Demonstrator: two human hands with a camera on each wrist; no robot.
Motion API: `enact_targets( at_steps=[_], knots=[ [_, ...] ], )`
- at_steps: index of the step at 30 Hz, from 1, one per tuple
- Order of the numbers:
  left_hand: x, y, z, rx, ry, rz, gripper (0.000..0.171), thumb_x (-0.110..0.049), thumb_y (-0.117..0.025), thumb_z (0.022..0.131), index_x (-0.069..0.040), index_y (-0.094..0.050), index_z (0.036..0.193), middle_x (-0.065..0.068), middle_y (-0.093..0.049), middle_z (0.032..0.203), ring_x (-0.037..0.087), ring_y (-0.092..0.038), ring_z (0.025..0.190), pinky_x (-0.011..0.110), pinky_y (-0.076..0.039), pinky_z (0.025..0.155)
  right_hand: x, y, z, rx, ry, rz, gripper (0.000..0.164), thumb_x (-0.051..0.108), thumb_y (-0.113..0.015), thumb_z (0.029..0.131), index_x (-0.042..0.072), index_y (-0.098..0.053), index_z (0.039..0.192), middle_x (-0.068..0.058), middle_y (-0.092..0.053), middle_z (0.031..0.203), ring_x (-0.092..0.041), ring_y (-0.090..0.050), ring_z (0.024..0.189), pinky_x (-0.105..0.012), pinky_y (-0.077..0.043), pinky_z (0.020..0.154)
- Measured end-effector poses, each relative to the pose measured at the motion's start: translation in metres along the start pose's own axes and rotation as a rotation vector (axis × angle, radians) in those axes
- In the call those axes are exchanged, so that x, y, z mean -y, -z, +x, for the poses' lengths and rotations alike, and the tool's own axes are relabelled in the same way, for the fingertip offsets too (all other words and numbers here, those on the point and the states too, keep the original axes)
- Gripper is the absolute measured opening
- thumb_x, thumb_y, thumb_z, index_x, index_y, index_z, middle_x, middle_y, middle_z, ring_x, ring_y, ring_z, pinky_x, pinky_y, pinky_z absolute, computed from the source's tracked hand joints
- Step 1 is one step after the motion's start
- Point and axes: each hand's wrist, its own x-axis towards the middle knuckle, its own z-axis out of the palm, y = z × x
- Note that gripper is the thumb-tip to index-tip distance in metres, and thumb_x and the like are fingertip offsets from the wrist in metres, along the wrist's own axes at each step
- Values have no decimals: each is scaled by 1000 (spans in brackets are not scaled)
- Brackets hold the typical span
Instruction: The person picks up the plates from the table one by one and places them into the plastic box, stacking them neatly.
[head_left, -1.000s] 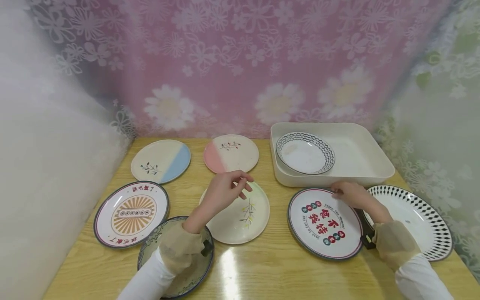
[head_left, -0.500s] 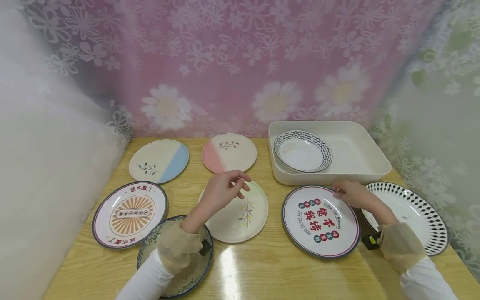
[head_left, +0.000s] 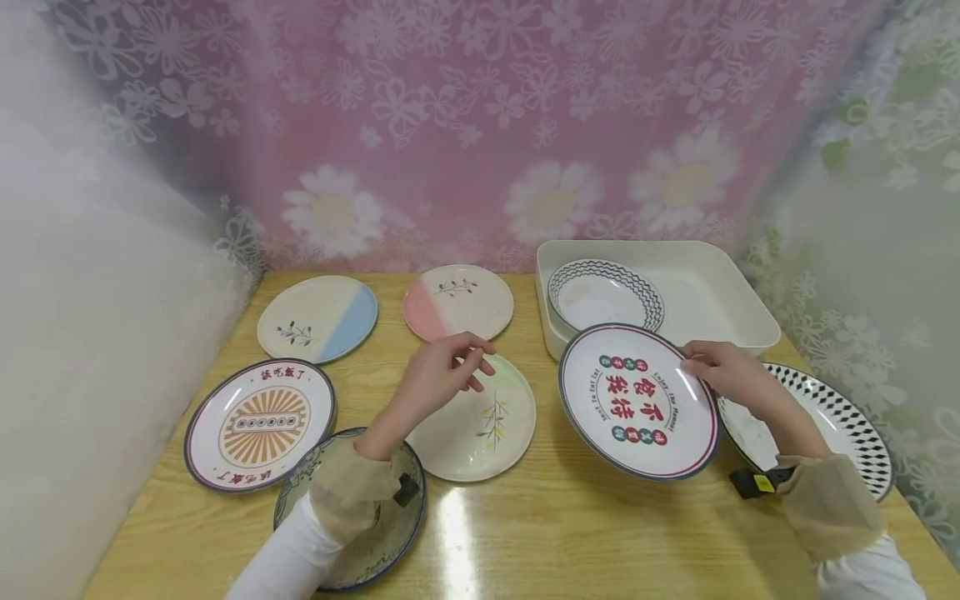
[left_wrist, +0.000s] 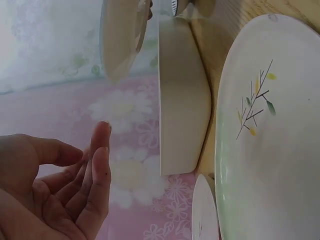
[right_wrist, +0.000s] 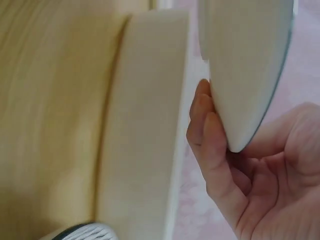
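Note:
My right hand (head_left: 723, 375) pinches the upper right rim of a white plate (head_left: 637, 454) with red Chinese characters and a dark blue edge. That plate is off the table, tilted, its far rim overlapping the front of the white bin in the head view. In the right wrist view the fingers (right_wrist: 215, 142) lie under the plate's pale underside (right_wrist: 245, 75) and the thumb is on the other face. Holding nothing, my left hand (head_left: 442, 371) hovers over the cream plate (head_left: 468, 442) with a yellow sprig, its fingers loosely bent.
A white bin (head_left: 720, 300) at the back right holds a wavy-rimmed bowl (head_left: 600, 300). A diamond-rimmed plate (head_left: 832, 425) lies right. Blue-edged (head_left: 352, 325) and pink-edged (head_left: 427, 312) plates lie behind. An orange-sunburst plate (head_left: 262, 425) and a blue-rimmed dish (head_left: 390, 533) lie left.
My right hand has lifted the red-character plate off the table and tilted it, raising it toward the bin. The left hand has stayed almost in place.

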Motion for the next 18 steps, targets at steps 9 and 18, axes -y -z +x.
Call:
enact_targets(
  at_steps=[9,18],
  knots=[
    [-9,-4,7,158,43,-179,37,-31,-46,110,-9,-63,134,11,-77,97,23,-75,76,33,-62,68,45,-6,5,-44,-19,131,36,14,-40,110,-17,-50,124,-13,-68,91,-12,-66,71,-27,-58,65],
    [0,-15,2,196,169,-347,42,-16,-45,110,2,-44,148,22,-72,96,26,-75,77,43,-62,77,60,-40,12,-17,-40,353,39,13,-44,109,-19,-43,131,-9,-70,95,-8,-68,74,-24,-59,71]
  ],
)
